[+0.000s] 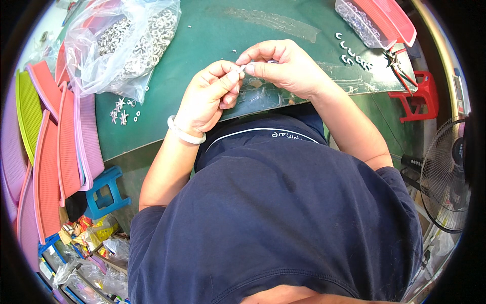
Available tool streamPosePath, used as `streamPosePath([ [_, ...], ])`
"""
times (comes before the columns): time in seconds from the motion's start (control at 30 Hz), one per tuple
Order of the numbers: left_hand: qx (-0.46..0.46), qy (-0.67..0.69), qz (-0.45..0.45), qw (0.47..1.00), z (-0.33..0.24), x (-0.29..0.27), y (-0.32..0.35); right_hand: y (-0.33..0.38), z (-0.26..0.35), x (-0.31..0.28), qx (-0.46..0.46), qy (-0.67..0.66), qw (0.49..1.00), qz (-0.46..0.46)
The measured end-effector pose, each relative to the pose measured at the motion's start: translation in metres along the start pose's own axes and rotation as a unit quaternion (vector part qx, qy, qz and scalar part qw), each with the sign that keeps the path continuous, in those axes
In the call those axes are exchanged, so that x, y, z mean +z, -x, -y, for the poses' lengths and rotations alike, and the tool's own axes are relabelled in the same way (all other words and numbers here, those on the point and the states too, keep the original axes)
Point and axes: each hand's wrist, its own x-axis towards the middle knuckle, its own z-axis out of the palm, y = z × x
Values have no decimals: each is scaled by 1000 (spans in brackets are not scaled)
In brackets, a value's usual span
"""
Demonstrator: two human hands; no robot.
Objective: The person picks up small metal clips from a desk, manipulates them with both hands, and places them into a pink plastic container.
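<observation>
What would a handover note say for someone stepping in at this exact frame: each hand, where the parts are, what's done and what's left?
Left hand: pinching a small silvery piece at the fingertips, white bangle on the wrist.
Right hand: fingertips meet the left hand's on the same piece, held just above the green table.
Parts: clear bag of silvery metal pieces upper left; a few loose star-shaped pieces below it; a row of small curved pieces upper right, beside a clear tray and red-handled pliers.
Done: seemingly the laid-out row, though unclear.
Left: the bag looks largely full.

A clear plastic bag (126, 45) of silvery metal pieces lies upper left.
</observation>
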Motion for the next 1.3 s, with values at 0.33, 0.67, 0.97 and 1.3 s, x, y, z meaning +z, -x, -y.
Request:
streamPosePath([
  [0.33,9,29,-6,1000,-1,1,0,3,1,2,-57,107,992,-18],
  [0.67,-29,99,-56,993,-8,8,-4,8,40,-55,-102,231,949,-188],
  [0.97,-3,378,32,925,-4,-1,-14,30,72,-150,-137,465,791,-373],
  [1.3,33,383,80,920,-4,-3,-12,1,17,12,-130,301,945,8],
])
